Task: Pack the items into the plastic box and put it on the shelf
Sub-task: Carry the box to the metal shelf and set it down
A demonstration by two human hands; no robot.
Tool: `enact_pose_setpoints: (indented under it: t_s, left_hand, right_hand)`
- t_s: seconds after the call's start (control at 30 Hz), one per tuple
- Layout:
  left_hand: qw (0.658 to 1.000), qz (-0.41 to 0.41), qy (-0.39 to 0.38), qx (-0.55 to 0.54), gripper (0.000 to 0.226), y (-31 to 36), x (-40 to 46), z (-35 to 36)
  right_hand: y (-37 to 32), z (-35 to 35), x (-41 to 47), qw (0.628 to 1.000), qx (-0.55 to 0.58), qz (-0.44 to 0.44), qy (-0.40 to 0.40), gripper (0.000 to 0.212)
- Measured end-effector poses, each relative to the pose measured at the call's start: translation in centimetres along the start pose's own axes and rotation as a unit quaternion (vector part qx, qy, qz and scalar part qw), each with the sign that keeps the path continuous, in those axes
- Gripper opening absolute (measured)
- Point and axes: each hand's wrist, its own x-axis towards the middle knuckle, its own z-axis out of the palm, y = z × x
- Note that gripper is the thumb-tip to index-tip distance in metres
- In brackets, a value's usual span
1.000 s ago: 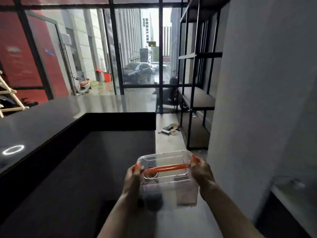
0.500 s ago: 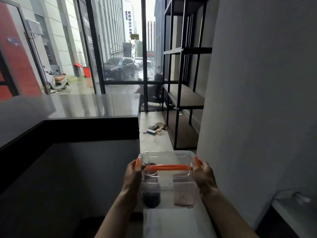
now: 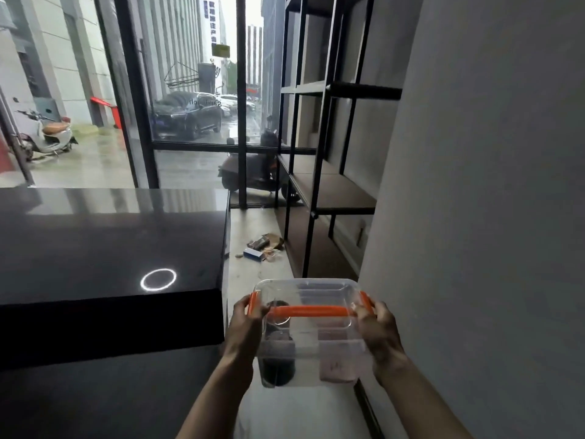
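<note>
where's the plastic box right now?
Head view, low centre: the plastic box is held in the air between the left hand and right hand, short of the black shelf ahead on the right.

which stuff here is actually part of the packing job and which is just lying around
Part of the job:
clear plastic box with orange handle, held by left hand and right hand
black metal shelf unit

Just lying about:
scraps on the floor
glossy black counter

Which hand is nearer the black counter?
Left. The left hand grips the box side beside the black counter; the right hand holds the far side.
</note>
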Motion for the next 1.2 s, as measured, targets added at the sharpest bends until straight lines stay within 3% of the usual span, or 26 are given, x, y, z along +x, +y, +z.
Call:
enact_pose_setpoints:
  t_s: [0.43,0.7,1.2]
  left_hand:
    - [0.999,-0.003,0.027,0.023,0.05,1.3,25.0,10.3]
    - [0.997,0.011,0.074,0.02,0.055,7.1,43.7,17.1]
    - [0.99,-0.008,0.14,-0.016,0.045,10.2,79.8,15.5]
  right_hand:
    - [-3.4,5.9,26.8,0.999,0.027,-0.002,-0.018,0.052]
    - [-11.2,11.3,48.1,0.997,0.028,-0.035,-0.063,0.051]
    - [-19.4,33.4,77.5,0.991,0.003,-0.046,-0.126,0.059]
